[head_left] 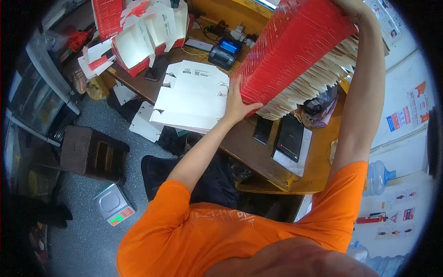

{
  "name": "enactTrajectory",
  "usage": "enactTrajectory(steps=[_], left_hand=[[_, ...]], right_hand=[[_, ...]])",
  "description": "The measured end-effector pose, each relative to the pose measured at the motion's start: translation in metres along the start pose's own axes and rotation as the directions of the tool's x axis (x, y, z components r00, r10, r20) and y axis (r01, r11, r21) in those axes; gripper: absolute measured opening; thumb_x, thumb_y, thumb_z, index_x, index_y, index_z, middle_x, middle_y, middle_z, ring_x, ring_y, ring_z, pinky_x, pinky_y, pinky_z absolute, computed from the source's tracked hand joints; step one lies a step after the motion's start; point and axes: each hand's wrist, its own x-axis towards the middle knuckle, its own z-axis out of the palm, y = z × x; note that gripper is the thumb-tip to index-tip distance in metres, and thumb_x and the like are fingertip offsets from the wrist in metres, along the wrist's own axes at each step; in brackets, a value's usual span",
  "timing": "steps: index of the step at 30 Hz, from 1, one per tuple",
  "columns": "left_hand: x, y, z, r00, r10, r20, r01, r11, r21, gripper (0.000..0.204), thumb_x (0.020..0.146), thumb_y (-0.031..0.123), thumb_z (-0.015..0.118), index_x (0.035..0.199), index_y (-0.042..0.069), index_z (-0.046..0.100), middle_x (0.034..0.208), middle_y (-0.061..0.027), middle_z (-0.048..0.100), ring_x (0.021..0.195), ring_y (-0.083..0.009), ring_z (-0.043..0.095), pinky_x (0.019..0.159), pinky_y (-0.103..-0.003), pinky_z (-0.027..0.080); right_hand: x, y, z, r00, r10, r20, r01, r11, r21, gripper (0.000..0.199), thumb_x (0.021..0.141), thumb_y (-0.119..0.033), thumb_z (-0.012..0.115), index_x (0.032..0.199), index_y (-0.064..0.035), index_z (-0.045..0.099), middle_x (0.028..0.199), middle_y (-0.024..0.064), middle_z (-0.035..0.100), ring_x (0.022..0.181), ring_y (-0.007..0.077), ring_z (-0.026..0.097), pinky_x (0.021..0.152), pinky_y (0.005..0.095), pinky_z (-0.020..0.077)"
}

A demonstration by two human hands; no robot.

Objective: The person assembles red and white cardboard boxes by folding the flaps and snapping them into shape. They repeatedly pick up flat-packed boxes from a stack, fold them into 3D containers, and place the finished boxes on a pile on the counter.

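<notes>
A brown wooden table carried flat white carton blanks at its middle, with folded red-and-white boxes at the far left. A black label printer sat farther back. Near the right edge lay two dark phones, the larger on white paper. On the grey floor to the left stood a small scale and a brown stool.

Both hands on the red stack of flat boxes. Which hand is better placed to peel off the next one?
Probably left. The left hand presses the stack's near end beside the white blanks on the desk; the right hand props the raised far end.
</notes>
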Motion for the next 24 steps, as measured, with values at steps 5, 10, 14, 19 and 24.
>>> enactTrajectory(steps=[5,10,14,19,24], left_hand=[[0.001,-0.012,0.0,0.998,-0.056,0.032,0.057,0.998,-0.033,0.119,0.064,0.045,0.096,0.155,-0.002,0.034,0.155,-0.0288,0.042,0.146,-0.044,0.038,0.121,-0.049,0.032],[0.004,-0.013,-0.013,0.99,-0.089,0.107,0.087,0.996,0.022,0.115,0.067,0.043,0.095,0.154,-0.004,0.035,0.154,-0.0292,0.042,0.146,-0.0422,0.039,0.121,-0.046,0.034],[0.008,-0.014,-0.016,0.98,-0.078,0.182,0.065,0.995,0.075,0.111,0.069,0.041,0.094,0.152,-0.005,0.037,0.15,-0.03,0.047,0.142,-0.0423,0.044,0.12,-0.045,0.036],[0.018,-0.025,-0.041,0.968,-0.027,0.249,0.022,0.999,0.024,0.104,0.073,0.038,0.092,0.152,-0.003,0.039,0.148,-0.0295,0.05,0.14,-0.0422,0.048,0.118,-0.045,0.038],[0.02,-0.015,-0.041,0.852,0.006,0.523,-0.013,1.0,0.009,0.11,0.066,0.039,0.093,0.154,0.002,0.038,0.155,-0.0289,0.043,0.143,-0.0425,0.044,0.118,-0.046,0.038]], right_hand=[[0.0,-0.007,0.008,0.996,0.086,-0.015,-0.087,0.992,-0.091,0.047,0.082,-0.043,0.072,0.107,-0.0034,0.075,0.109,0.0162,0.074,0.096,0.0259,0.069,0.088,0.0394,0.0524],[0.009,-0.012,0.018,0.986,0.091,-0.138,-0.109,0.985,-0.13,0.048,0.084,-0.041,0.071,0.111,-0.0006,0.073,0.116,0.0186,0.072,0.104,0.0293,0.067,0.094,0.0406,0.0507],[0.038,0.042,0.013,0.787,-0.493,-0.371,0.305,0.834,-0.461,0.057,0.091,-0.041,0.067,0.127,0.0031,0.065,0.13,0.0221,0.067,0.119,0.0372,0.062,0.104,0.042,0.0462],[-0.058,0.041,0.117,0.516,-0.756,-0.403,0.727,0.635,-0.262,0.028,0.093,-0.022,0.066,0.117,-0.0062,0.067,0.116,0.0125,0.068,0.108,0.0311,0.066,0.092,0.0422,0.0495],[-0.164,0.142,0.248,0.753,-0.656,-0.047,0.653,0.737,0.177,0.015,0.088,-0.011,0.07,0.101,-0.0028,0.069,0.106,0.0142,0.069,0.103,0.034,0.065,0.091,0.0438,0.051]])
